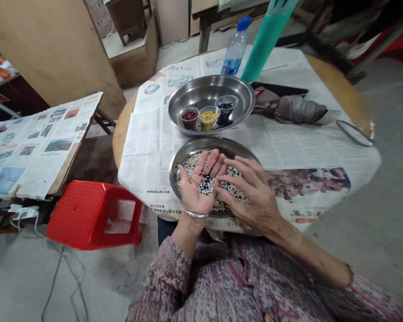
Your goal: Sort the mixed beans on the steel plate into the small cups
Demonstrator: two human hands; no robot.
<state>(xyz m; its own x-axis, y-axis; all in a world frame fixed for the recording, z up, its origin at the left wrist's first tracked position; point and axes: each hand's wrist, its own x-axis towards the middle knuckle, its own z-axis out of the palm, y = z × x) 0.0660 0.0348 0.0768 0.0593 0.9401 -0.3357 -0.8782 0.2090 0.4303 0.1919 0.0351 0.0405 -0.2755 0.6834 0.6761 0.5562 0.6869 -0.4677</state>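
Our spread left hand bears probably light, slippery grains, best pinched singly; our right hand, half-curled, looks empty.

Teal bottle, 1 o'clock: top cut off by the upper edge. Left hand and right hand hide the middle of the near bowl; grains too small to identify singly. Fingertip contact possible, can't confirm. Right sleeve cropped, 4 o'clock.
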